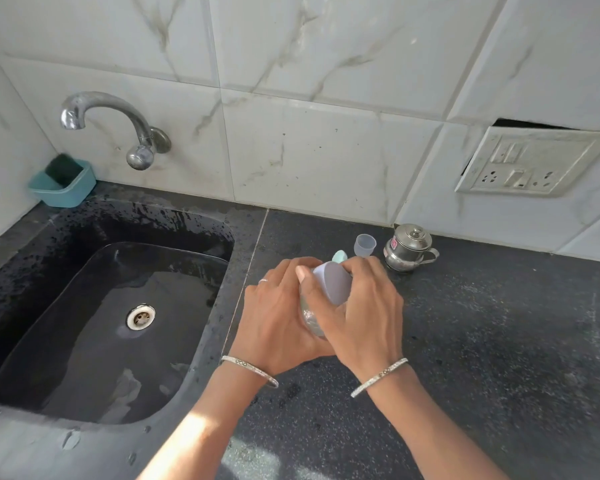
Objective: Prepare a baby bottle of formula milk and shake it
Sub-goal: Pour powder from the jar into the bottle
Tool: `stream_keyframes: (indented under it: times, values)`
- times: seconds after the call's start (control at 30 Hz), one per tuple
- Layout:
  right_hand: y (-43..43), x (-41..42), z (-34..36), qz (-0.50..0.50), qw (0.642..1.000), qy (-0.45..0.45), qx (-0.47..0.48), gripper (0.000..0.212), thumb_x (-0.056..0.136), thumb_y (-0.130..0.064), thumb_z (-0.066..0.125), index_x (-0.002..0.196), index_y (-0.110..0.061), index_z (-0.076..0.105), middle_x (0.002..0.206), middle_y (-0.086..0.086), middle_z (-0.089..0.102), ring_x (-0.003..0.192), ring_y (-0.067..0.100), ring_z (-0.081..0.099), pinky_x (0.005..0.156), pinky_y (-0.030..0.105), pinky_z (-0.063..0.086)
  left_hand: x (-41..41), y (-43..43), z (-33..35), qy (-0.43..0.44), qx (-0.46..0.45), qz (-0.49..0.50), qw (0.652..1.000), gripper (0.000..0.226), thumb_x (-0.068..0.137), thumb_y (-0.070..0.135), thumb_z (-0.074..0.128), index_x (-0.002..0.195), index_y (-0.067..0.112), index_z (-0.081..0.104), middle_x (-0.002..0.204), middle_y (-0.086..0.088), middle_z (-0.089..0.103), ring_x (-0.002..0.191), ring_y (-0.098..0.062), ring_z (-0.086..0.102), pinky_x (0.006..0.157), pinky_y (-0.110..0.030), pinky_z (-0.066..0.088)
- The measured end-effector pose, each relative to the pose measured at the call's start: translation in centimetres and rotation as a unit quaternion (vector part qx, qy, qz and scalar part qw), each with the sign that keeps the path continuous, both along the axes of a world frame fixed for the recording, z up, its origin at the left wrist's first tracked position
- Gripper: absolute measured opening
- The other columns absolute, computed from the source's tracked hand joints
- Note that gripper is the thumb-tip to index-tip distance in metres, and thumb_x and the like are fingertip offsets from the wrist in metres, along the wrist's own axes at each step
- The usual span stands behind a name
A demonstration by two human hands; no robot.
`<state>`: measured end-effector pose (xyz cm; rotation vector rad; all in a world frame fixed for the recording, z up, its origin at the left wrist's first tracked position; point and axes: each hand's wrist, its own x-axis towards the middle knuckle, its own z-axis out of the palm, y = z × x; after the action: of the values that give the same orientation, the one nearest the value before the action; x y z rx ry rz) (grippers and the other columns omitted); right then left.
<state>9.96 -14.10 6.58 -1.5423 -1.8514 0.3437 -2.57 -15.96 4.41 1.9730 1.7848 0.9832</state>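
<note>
A clear baby bottle [310,318] is held over the black counter, mostly hidden between both hands. My left hand [278,313] wraps around its body from the left. My right hand [364,306] grips the bottle's lilac top part [333,280] from the right, fingers curled over it. A pale teal piece [340,256] peeks out just behind the hands. A small translucent cap [365,244] stands on the counter behind them, beside a small lidded steel pot [407,247]. What is inside the bottle cannot be seen.
A black sink [118,323] with a drain lies to the left, wet with droplets, under a chrome tap [118,123]. A teal sponge holder [63,185] sits in the back left corner. A wall socket plate [530,161] is at the right. Black counter [499,341] stretches right.
</note>
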Motion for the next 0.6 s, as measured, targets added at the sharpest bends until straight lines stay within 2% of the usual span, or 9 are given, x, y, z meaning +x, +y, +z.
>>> stream_keyframes:
  times: [0.13, 0.27, 0.33, 0.4, 0.43, 0.5, 0.57, 0.6]
  values:
    - [0.3, -0.2, -0.3, 0.006, 0.998, 0.026, 0.06, 0.061, 0.075, -0.07, 0.056, 0.08, -0.01, 0.062, 0.08, 0.002, 0.059, 0.067, 0.02, 0.056, 0.06, 0.028, 0.04, -0.5, -0.1, -0.1, -0.032, -0.007, -0.015, 0.999, 0.093, 0.047, 0.068, 0.08, 0.127, 0.028, 0.053, 0.12, 0.016, 0.063, 0.111, -0.014, 0.063, 0.086, -0.044, 0.053]
    - [0.7, -0.2, -0.3, 0.036, 0.992, 0.038, 0.113, 0.056, 0.075, -0.063, 0.062, 0.079, -0.007, 0.065, 0.078, 0.002, 0.06, 0.064, 0.019, 0.056, 0.056, 0.029, 0.044, -1.2, 0.3, 0.5, -0.047, -0.011, -0.042, 0.998, 0.091, 0.045, 0.053, 0.089, 0.125, 0.027, 0.055, 0.107, 0.018, 0.067, 0.095, -0.007, 0.066, 0.077, -0.034, 0.055]
    - [0.9, 0.3, -0.2, 0.095, 0.985, 0.025, 0.145, 0.053, 0.076, -0.057, 0.065, 0.083, -0.005, 0.067, 0.08, 0.004, 0.061, 0.065, 0.02, 0.058, 0.057, 0.03, 0.048, -2.1, 0.5, 0.8, -0.085, -0.033, -0.09, 0.992, 0.083, 0.044, 0.045, 0.086, 0.12, 0.028, 0.058, 0.094, 0.019, 0.068, 0.083, -0.002, 0.066, 0.068, -0.025, 0.053]
    - [1.4, 1.2, -0.1, 0.201, 0.965, 0.003, 0.168, 0.048, 0.076, -0.048, 0.071, 0.091, -0.003, 0.069, 0.087, 0.006, 0.063, 0.072, 0.022, 0.061, 0.062, 0.035, 0.054, -2.8, 0.6, 0.8, -0.12, -0.062, -0.146, 0.98, 0.067, 0.047, 0.032, 0.086, 0.107, 0.03, 0.058, 0.081, 0.019, 0.064, 0.071, -0.001, 0.061, 0.062, -0.017, 0.046]
    - [1.8, 1.7, 0.1, 0.263, 0.95, -0.001, 0.166, 0.047, 0.076, -0.043, 0.075, 0.097, -0.002, 0.071, 0.092, 0.007, 0.065, 0.078, 0.022, 0.064, 0.068, 0.036, 0.055, -2.9, 0.5, 0.7, -0.135, -0.069, -0.166, 0.974, 0.061, 0.05, 0.026, 0.086, 0.103, 0.03, 0.057, 0.08, 0.018, 0.062, 0.07, -0.002, 0.059, 0.063, -0.017, 0.044]
    - [2.7, 2.9, 0.9, 0.365, 0.924, 0.003, 0.114, 0.056, 0.075, -0.04, 0.08, 0.115, -0.002, 0.07, 0.106, 0.007, 0.064, 0.096, 0.02, 0.065, 0.083, 0.035, 0.055, -3.1, 0.4, 0.6, -0.164, -0.075, -0.179, 0.967, 0.064, 0.053, 0.02, 0.085, 0.11, 0.031, 0.057, 0.087, 0.014, 0.065, 0.078, -0.006, 0.064, 0.067, -0.023, 0.05]
    - [3.2, 3.9, 1.6, 0.387, 0.921, 0.021, 0.029, 0.071, 0.075, -0.046, 0.082, 0.132, -0.008, 0.064, 0.119, 0.001, 0.06, 0.109, 0.013, 0.062, 0.091, 0.03, 0.053, -3.2, 0.6, 0.5, -0.17, -0.065, -0.168, 0.969, 0.075, 0.053, 0.023, 0.087, 0.121, 0.028, 0.057, 0.097, 0.01, 0.07, 0.087, -0.012, 0.069, 0.074, -0.03, 0.055]
    - [3.1, 4.2, 1.8, 0.36, 0.932, 0.033, -0.01, 0.076, 0.076, -0.055, 0.078, 0.137, -0.012, 0.062, 0.122, -0.004, 0.058, 0.11, 0.011, 0.062, 0.09, 0.029, 0.054, -3.3, 0.8, 0.5, -0.169, -0.059, -0.155, 0.972, 0.079, 0.051, 0.027, 0.089, 0.124, 0.028, 0.057, 0.1, 0.01, 0.071, 0.09, -0.012, 0.07, 0.076, -0.03, 0.057]
